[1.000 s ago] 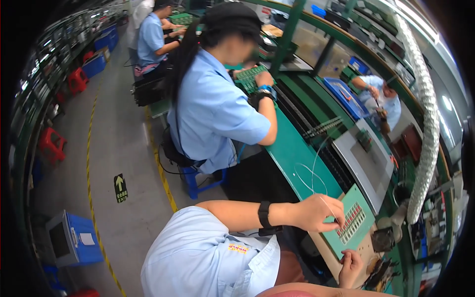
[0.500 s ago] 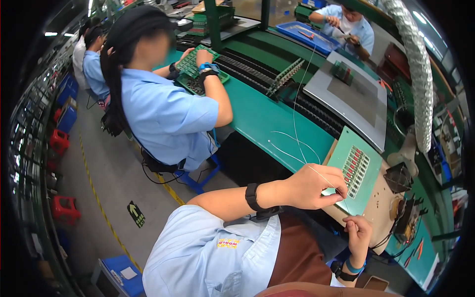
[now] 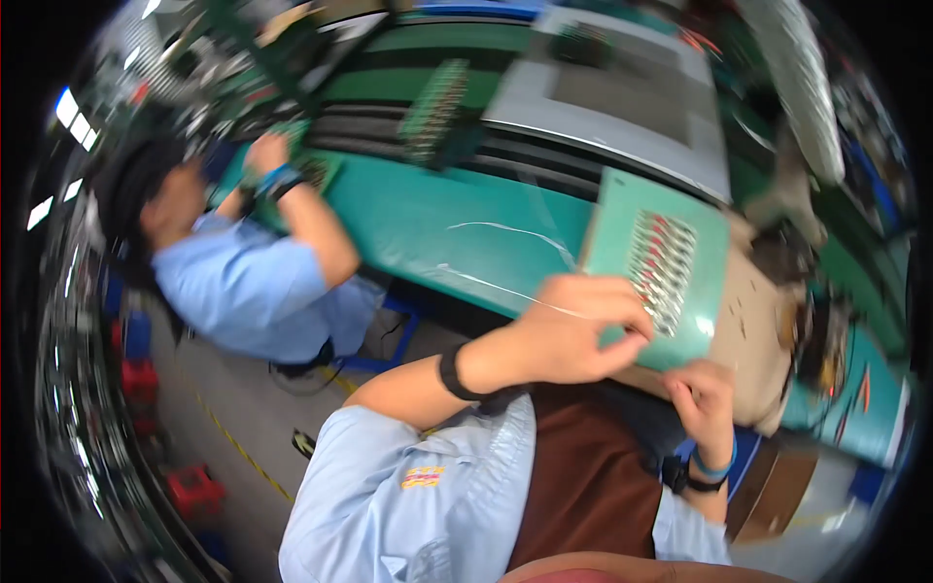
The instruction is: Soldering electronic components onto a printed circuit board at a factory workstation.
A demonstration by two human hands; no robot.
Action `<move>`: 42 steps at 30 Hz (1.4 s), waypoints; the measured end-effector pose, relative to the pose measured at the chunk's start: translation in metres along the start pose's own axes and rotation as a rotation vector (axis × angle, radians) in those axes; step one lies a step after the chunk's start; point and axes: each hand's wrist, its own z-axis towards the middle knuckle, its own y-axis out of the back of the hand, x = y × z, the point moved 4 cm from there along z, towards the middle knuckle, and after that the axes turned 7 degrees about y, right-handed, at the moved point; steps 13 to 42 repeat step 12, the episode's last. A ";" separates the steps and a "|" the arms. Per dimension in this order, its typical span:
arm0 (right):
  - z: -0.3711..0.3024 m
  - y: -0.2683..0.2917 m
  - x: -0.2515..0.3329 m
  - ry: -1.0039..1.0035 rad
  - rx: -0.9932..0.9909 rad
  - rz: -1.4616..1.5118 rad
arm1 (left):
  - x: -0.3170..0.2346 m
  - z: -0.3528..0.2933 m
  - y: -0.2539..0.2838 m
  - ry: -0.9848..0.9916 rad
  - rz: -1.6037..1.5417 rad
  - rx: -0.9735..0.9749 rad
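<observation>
Gripping green panel [image 3: 657, 264], left hand [image 3: 573, 330], right hand [image 3: 702, 398]

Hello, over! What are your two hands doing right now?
Left hand grips the green board at its left edge, fingers across its face. Right hand pinches the board's lower edge. Co-worker sits apart on the left, not in the way.

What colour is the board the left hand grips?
Light green board, with red-and-silver parts; clearest in the head view.

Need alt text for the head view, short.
A person's left hand and right hand hold a green board with rows of small parts, over a green bench. A co-worker in blue sits to the left.
</observation>
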 end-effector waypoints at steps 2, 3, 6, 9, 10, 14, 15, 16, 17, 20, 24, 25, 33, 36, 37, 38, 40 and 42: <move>0.005 0.012 -0.006 0.015 0.015 -0.039 | 0.010 0.016 0.004 0.100 -0.060 0.008; 0.007 0.015 -0.015 0.023 0.013 -0.001 | 0.013 0.020 0.013 0.100 -0.007 -0.001; -0.006 0.019 -0.046 0.022 -0.151 0.104 | 0.024 0.022 0.033 0.171 0.011 -0.174; -0.036 0.031 -0.062 -0.240 -0.349 0.196 | 0.041 0.023 0.050 0.119 0.045 -0.121; -0.045 0.032 -0.074 -0.411 -0.498 0.433 | 0.049 0.022 0.056 0.122 0.057 -0.115; -0.073 0.038 -0.101 -0.501 -0.716 0.728 | 0.063 0.027 0.051 0.137 -0.029 -0.055; -0.073 0.038 -0.101 -0.501 -0.716 0.728 | 0.063 0.027 0.051 0.137 -0.029 -0.055; -0.073 0.038 -0.101 -0.501 -0.716 0.728 | 0.063 0.027 0.051 0.137 -0.029 -0.055; -0.073 0.038 -0.101 -0.501 -0.716 0.728 | 0.063 0.027 0.051 0.137 -0.029 -0.055; -0.073 0.038 -0.101 -0.501 -0.716 0.728 | 0.063 0.027 0.051 0.137 -0.029 -0.055; -0.073 0.038 -0.101 -0.501 -0.716 0.728 | 0.063 0.027 0.051 0.137 -0.029 -0.055; -0.073 0.038 -0.101 -0.501 -0.716 0.728 | 0.063 0.027 0.051 0.137 -0.029 -0.055; -0.073 0.038 -0.101 -0.501 -0.716 0.728 | 0.063 0.027 0.051 0.137 -0.029 -0.055; -0.073 0.038 -0.101 -0.501 -0.716 0.728 | 0.063 0.027 0.051 0.137 -0.029 -0.055; -0.073 0.038 -0.101 -0.501 -0.716 0.728 | 0.063 0.027 0.051 0.137 -0.029 -0.055; -0.073 0.038 -0.101 -0.501 -0.716 0.728 | 0.063 0.027 0.051 0.137 -0.029 -0.055; -0.073 0.038 -0.101 -0.501 -0.716 0.728 | 0.063 0.027 0.051 0.137 -0.029 -0.055; -0.073 0.038 -0.101 -0.501 -0.716 0.728 | 0.063 0.027 0.051 0.137 -0.029 -0.055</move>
